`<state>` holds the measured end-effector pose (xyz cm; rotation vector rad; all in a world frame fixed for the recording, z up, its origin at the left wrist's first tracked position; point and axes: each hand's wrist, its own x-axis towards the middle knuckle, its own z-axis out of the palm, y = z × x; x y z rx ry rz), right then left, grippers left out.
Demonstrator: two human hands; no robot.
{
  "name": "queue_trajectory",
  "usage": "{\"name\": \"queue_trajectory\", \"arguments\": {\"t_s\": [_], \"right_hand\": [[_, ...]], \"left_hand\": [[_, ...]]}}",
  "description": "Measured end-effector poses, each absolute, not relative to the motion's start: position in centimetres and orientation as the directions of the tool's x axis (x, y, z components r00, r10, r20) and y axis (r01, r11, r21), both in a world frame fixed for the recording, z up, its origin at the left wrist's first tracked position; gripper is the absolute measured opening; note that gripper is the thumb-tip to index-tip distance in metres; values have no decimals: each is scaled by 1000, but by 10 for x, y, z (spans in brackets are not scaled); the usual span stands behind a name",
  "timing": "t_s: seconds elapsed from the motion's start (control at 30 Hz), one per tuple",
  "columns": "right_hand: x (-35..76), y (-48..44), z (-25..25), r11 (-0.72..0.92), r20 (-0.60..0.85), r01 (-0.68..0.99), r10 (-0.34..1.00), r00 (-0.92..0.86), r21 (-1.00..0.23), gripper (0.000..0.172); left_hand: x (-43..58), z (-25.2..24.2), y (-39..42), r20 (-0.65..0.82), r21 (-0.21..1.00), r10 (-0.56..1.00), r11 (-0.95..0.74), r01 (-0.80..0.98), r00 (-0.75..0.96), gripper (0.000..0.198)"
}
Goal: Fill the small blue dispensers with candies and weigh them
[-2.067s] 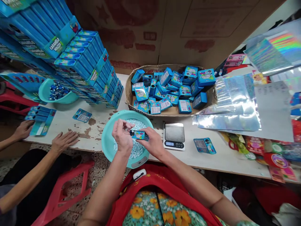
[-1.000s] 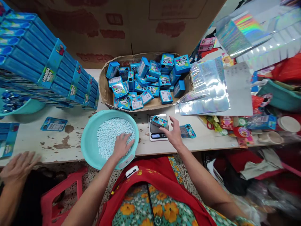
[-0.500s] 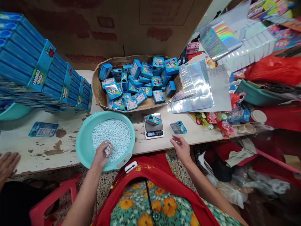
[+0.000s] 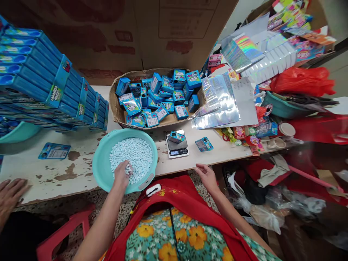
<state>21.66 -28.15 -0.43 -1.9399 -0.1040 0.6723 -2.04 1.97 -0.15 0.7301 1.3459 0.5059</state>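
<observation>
My left hand [image 4: 122, 175] is in the turquoise basin [image 4: 99, 159], its fingers curled around some of the small pale-blue candies [image 4: 138, 152] that cover the bottom. At the table's front edge, my right hand [image 4: 207, 177] hovers with fingers loosely stretched and nothing in them. Between the hands stands a small digital scale [image 4: 178, 152] with a lit display. A blue candy box [image 4: 176, 137] lies on its plate. Right of the scale, beyond my right hand, a blue box [image 4: 204, 144] rests on the tabletop.
Behind the basin, a cardboard tray [image 4: 115, 108] holds many blue boxes. Stacked blue cartons [image 4: 54, 79] rise at the left. Another person's hand [image 4: 12, 194] rests at the left table edge. Silvery sheets [image 4: 220, 105] and a red plastic bag [image 4: 301, 81] crowd the right.
The view has shifted slightly. My left hand stays among the candies, its fingers still curled. My right hand has drawn back a little from the blue box near it.
</observation>
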Motion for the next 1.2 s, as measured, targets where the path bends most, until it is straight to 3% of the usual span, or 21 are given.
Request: {"name": "queue_trajectory", "arguments": {"t_s": [0.2,0.3,0.37,0.5,0.63,0.77,0.87,0.93,1.03,1.2], "right_hand": [[232,-280,-20,-516,-460,-214,413,786,-830,50],[245,-275,-26,-530,-479,-204,457,749,-823,47],[254,-268,-27,-517,-470,-182,505,724,-836,45],[272,-239,-26,-419,-305,-36,597,742,-907,52],[290,-187,-26,-337,-56,205,627,777,-919,71],[299,-141,-2,-255,59,355,734,676,-899,43],[292,-126,44,-118,185,496,834,519,-860,29],[279,-117,77,-11,264,570,879,397,-822,31],[253,-96,101,96,300,643,929,216,-760,34],[211,-66,92,71,215,691,969,124,-719,28]], "left_hand": [[-13,-10,17,-552,832,823,532,157,135,41],[-12,-14,15,-364,875,909,258,410,204,26],[-13,-16,14,-267,770,920,24,637,288,18],[-12,-19,10,-195,557,896,-233,797,398,24],[1,-12,1,-93,601,926,-240,762,365,32],[29,12,-13,-228,821,949,67,566,218,35],[55,44,-22,-420,899,888,380,220,185,44],[70,68,-23,-502,845,834,529,-74,230,48],[82,93,-15,-544,681,791,611,-404,280,47],[68,97,-1,-644,513,728,640,-572,236,28]]}}
